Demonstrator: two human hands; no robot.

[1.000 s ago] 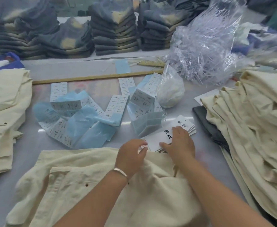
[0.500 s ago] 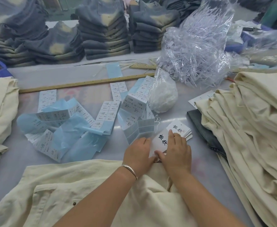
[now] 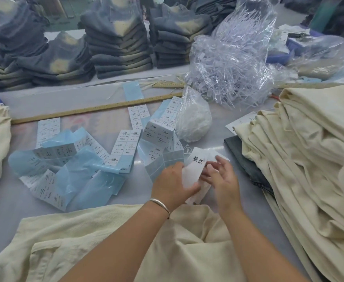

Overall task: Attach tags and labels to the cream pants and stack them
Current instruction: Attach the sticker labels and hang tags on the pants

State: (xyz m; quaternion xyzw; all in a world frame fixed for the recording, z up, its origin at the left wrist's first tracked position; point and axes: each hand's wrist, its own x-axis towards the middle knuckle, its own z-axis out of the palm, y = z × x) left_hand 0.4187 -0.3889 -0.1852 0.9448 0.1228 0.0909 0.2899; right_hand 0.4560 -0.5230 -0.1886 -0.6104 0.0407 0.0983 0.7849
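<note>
Cream cotton pants (image 3: pixel 110 237) lie spread on the grey table (image 3: pixel 8 212) nearest the person. Just beyond them, the left hand (image 3: pixel 172 185) pinches a white card hang tag with black lettering (image 3: pixel 195 167). The right hand (image 3: pixel 222 176) hovers beside it, fingers loosely spread.

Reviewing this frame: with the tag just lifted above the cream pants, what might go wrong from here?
1. The left hand grips a white hang tag that looks blurred; more than one may have come up from the tag stack.
2. The label sheets lie loose and overlapping beside the hands, so a wrong size could be picked.
3. The cream pants lie rumpled, which could hide the attachment spot.
</note>
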